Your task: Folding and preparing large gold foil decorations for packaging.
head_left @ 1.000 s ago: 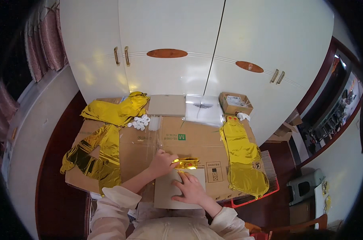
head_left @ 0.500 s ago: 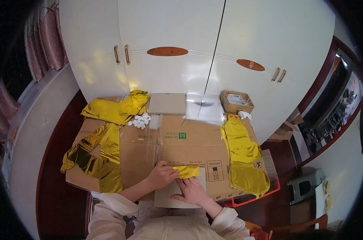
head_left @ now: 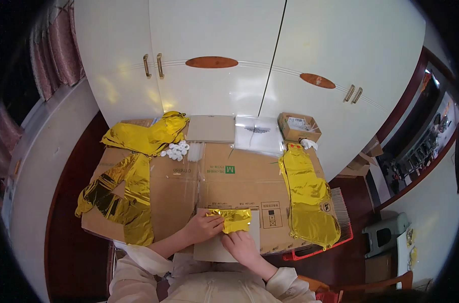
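- Head view: the small folded gold foil piece [head_left: 233, 220] lies on a grey card sheet [head_left: 224, 242] at the near edge of the cardboard-covered table [head_left: 229, 177], directly in front of the person.
- Its long axis runs left to right, and both hands meet it from the near side.
- The left hand [head_left: 201, 228] pinches the left end of the foil; the right hand [head_left: 241, 245] presses its lower edge with closed fingers. Both are equally near.
- Open room lies at the far side, on bare cardboard. The long gold foil balloon [head_left: 310, 197] fills the right edge, the crumpled gold foil [head_left: 121, 197] the left corner.
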Demonstrator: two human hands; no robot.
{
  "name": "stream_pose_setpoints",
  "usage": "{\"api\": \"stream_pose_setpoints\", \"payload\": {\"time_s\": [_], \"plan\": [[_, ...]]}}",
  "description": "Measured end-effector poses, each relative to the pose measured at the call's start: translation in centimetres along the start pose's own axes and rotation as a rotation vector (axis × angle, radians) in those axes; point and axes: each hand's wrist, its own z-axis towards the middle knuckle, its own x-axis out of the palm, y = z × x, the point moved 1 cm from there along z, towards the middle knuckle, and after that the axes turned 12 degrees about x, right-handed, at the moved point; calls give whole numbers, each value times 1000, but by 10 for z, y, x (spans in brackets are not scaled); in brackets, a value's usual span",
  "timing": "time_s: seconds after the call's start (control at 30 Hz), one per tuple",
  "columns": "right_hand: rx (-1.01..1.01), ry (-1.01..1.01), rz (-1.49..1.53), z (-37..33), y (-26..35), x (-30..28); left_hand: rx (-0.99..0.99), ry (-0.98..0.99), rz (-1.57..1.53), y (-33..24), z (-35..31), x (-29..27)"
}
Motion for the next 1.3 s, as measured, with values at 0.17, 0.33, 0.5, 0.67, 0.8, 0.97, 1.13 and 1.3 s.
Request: {"api": "stream_pose_setpoints", "payload": {"time_s": [0.17, 0.33, 0.5, 0.67, 0.8, 0.97, 1.13, 1.3], "plan": [[114, -112, -29, 6, -1, 4, 10, 14, -15, 0, -2, 1], [140, -97, 0, 5, -6, 8, -25, 6, -55, 3, -1, -4], [179, -38, 75, 11, -7, -1, -158, -4, -233, 9, -7, 4], [146, -36, -46, 42, -20, -37, -221, -11, -238, 18, -7, -1], [28, -42, -46, 66, -53, -24, -260, 4, -201, 22, -5, 0], [31, 19, -53, 86, -64, -22, -381, -20, 84, -13, 27, -47], [77, 87, -77, 103, -74, -10, -292, 235, -352, -81, 30, -45], [125, 303, -161, 120, -81, -5, -340, 420, -344, -91, 31, -27]]}}
